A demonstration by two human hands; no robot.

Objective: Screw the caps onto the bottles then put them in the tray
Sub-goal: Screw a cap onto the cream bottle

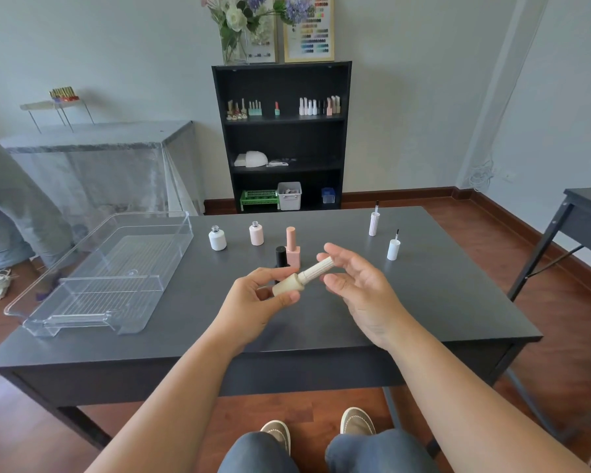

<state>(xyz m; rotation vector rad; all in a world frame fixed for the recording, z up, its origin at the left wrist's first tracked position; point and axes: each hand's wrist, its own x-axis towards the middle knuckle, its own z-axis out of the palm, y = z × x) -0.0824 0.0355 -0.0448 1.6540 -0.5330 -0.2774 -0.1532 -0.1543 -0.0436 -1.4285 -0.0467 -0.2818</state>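
My left hand (pixel 253 302) grips a cream bottle (pixel 287 285) tilted over the middle of the dark table (pixel 423 319). Its ribbed cream cap (pixel 316 270) sits on the bottle's neck, with the fingertips of my right hand (pixel 352 285) around it. Behind my hands stand a capped peach bottle (pixel 292 247) and a black bottle (pixel 280 257), partly hidden. Further back are an uncapped white bottle (pixel 217 237) and an uncapped pale pink bottle (pixel 256 233). Two loose caps stand brush-up on the right: a lilac ribbed cap (pixel 374 222) and a white cap (pixel 393 249). The clear plastic tray (pixel 82 302) lies at the table's left.
A black shelf (pixel 282 131) with more bottles stands against the wall behind the table. A person's leg (pixel 11 213) is at the far left beside a covered table (pixel 99 158). Another dark table (pixel 587 213) is at the right edge.
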